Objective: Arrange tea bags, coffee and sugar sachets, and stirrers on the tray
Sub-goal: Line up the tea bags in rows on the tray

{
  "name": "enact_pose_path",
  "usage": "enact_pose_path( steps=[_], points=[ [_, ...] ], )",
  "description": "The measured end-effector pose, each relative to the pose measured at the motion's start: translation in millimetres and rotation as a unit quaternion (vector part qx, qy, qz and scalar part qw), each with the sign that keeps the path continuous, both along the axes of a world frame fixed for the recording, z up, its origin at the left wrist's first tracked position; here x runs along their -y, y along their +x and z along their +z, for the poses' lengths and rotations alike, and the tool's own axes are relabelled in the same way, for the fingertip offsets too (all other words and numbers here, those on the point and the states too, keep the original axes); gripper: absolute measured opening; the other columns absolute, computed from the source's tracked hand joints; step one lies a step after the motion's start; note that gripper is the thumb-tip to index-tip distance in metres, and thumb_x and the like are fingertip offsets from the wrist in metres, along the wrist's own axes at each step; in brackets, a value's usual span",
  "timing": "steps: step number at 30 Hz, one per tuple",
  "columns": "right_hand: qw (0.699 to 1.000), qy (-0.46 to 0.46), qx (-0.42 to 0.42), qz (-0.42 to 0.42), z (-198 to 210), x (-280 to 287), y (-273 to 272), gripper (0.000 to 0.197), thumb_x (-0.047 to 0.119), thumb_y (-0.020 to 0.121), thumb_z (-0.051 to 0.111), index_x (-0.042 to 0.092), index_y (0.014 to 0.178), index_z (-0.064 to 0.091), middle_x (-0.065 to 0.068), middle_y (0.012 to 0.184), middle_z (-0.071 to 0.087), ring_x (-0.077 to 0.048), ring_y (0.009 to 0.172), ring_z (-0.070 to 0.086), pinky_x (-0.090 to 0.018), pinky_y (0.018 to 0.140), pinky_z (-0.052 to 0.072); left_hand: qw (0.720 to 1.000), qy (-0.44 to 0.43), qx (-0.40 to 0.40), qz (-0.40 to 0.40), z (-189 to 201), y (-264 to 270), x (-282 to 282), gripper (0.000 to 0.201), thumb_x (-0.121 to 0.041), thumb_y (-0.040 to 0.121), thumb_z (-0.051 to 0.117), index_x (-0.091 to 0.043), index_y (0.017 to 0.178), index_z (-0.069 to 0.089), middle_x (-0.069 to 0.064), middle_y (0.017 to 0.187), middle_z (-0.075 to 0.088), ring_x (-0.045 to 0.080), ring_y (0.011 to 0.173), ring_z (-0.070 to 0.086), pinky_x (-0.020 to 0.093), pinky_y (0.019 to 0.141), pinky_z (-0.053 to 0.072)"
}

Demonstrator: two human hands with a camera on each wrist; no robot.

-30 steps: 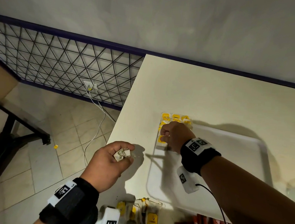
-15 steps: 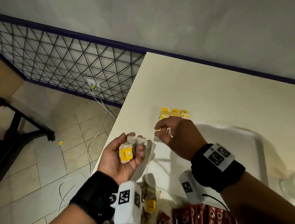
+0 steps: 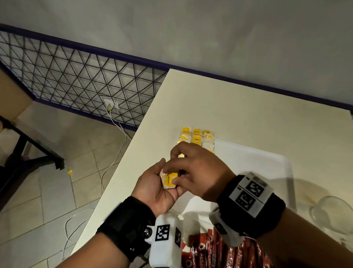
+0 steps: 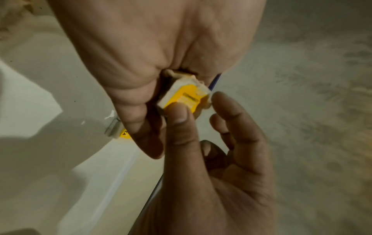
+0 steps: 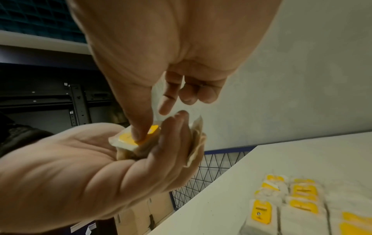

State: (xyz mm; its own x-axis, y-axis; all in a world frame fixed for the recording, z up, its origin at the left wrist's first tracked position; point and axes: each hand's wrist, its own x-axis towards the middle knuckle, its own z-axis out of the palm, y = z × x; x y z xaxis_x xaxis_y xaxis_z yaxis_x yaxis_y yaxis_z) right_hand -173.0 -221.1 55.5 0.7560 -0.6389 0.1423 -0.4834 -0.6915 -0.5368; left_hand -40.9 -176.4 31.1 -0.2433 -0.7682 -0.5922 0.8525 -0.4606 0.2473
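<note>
My left hand [image 3: 160, 182] is palm up over the table's left edge, its fingers curled round a small bunch of tea bags [image 3: 169, 181] with yellow tags. My right hand [image 3: 175, 173] reaches into that palm and pinches the top tea bag [image 4: 186, 95], with the thumb [image 5: 141, 132] on its yellow tag. Several tea bags [image 3: 196, 136] lie in rows at the far left corner of the white tray [image 3: 253, 168]. Red coffee sachets [image 3: 213, 263] lie in a pile at the near edge, partly behind my wrists.
A clear glass [image 3: 335, 216] stands to the right of the tray. The cream table [image 3: 237, 109] ends close to my left hand; beyond it are floor tiles, white cables and a wire mesh panel [image 3: 79, 82].
My right hand has come back from the tea bags on the tray to my left hand. The left hand has turned palm up and risen to meet it.
</note>
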Motion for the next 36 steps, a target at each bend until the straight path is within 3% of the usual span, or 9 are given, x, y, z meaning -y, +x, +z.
enact_pose_path(
  steps=[4, 8, 11, 16, 20, 24, 26, 30, 36],
  points=[
    [1.0, 0.02, -0.004, 0.002, 9, -2, -10, 0.01, 0.02, 0.075, 0.066, 0.018, 0.084, 0.068, -0.001, 0.102, 0.058, -0.024, 0.086, 0.057, -0.042, 0.073, 0.051, 1.0, 0.009, -0.009, -0.01, 4, -7, -2, 0.051, -0.026, 0.101, 0.033, 0.002, 0.08, 0.07, 0.019, 0.082, 0.069, 0.028, 0.072, 0.071, 0.031, 0.062, 0.057],
    [0.999, 0.032, -0.032, 0.021, 14, -1, -18, 0.037, 0.019, 0.079, 0.065, 0.028, 0.114, 0.067, 0.001, 0.112, 0.055, -0.021, 0.097, 0.055, -0.033, 0.082, 0.046, 1.0, 0.005, 0.021, -0.011, 8, -15, -2, 0.031, -0.018, 0.094, 0.04, 0.0, 0.088, 0.065, 0.018, 0.084, 0.068, 0.028, 0.073, 0.071, 0.031, 0.067, 0.056],
    [0.999, 0.035, -0.034, 0.018, 16, -1, -21, 0.025, 0.018, 0.079, 0.067, 0.027, 0.103, 0.071, 0.004, 0.112, 0.055, -0.017, 0.098, 0.054, -0.032, 0.082, 0.045, 1.0, 0.01, 0.005, -0.016, 11, -18, -1, 0.045, -0.021, 0.101, 0.033, 0.002, 0.084, 0.068, 0.019, 0.084, 0.067, 0.029, 0.072, 0.071, 0.031, 0.064, 0.056],
    [0.996, 0.083, 0.008, 0.009, 21, 3, -29, 0.006, 0.026, 0.08, 0.067, 0.024, 0.086, 0.069, 0.013, 0.097, 0.055, -0.004, 0.089, 0.05, -0.028, 0.078, 0.044, 0.999, 0.014, 0.003, -0.041, 14, -18, 2, 0.037, -0.024, 0.1, 0.037, 0.002, 0.091, 0.062, 0.019, 0.082, 0.067, 0.028, 0.067, 0.069, 0.039, 0.065, 0.06],
    [0.992, 0.127, 0.004, -0.026, 28, 3, -34, 0.004, 0.021, 0.087, 0.067, 0.024, 0.088, 0.068, 0.023, 0.072, 0.056, 0.007, 0.072, 0.051, -0.009, 0.066, 0.034, 0.998, 0.009, 0.041, -0.047, 8, -18, 5, 0.035, -0.029, 0.097, 0.043, -0.002, 0.095, 0.063, 0.016, 0.083, 0.07, 0.023, 0.065, 0.068, 0.038, 0.065, 0.059],
    [0.961, 0.234, 0.121, -0.078, 28, 0, -37, 0.022, 0.014, 0.088, 0.067, 0.035, 0.094, 0.064, 0.009, 0.085, 0.064, -0.023, 0.078, 0.061, -0.033, 0.076, 0.049, 0.993, 0.007, 0.104, -0.057, -4, -14, 6, 0.034, -0.036, 0.097, 0.047, -0.008, 0.1, 0.066, 0.008, 0.08, 0.07, 0.016, 0.062, 0.067, 0.031, 0.061, 0.059],
    [0.953, 0.244, 0.15, -0.096, 30, 1, -37, 0.023, 0.013, 0.089, 0.066, 0.035, 0.097, 0.065, -0.003, 0.089, 0.066, -0.031, 0.08, 0.059, -0.033, 0.072, 0.048, 0.983, 0.015, 0.171, -0.063, -11, -8, 4, 0.032, -0.037, 0.094, 0.055, -0.009, 0.103, 0.064, 0.006, 0.073, 0.065, 0.013, 0.052, 0.059, 0.027, 0.052, 0.057],
    [0.958, 0.219, 0.134, -0.126, 31, 7, -45, 0.012, 0.019, 0.089, 0.066, 0.03, 0.086, 0.067, -0.014, 0.076, 0.062, -0.03, 0.061, 0.043, -0.029, 0.06, 0.034, 0.931, -0.113, 0.345, -0.037, -8, 14, -1, 0.026, -0.03, 0.076, 0.075, -0.012, 0.083, 0.058, 0.009, 0.066, 0.052, 0.015, 0.042, 0.039, 0.023, 0.041, 0.035],
    [0.955, 0.224, 0.135, -0.139, 33, 9, -46, 0.01, 0.016, 0.088, 0.067, 0.025, 0.084, 0.068, 0.017, 0.058, 0.053, -0.013, 0.055, 0.037, -0.025, 0.055, 0.032, 0.753, -0.293, 0.563, -0.172, 29, 15, 10, 0.019, -0.016, 0.074, 0.082, -0.025, 0.088, 0.074, -0.015, 0.063, 0.064, 0.002, 0.052, 0.053, 0.015, 0.052, 0.042]
  ],
)
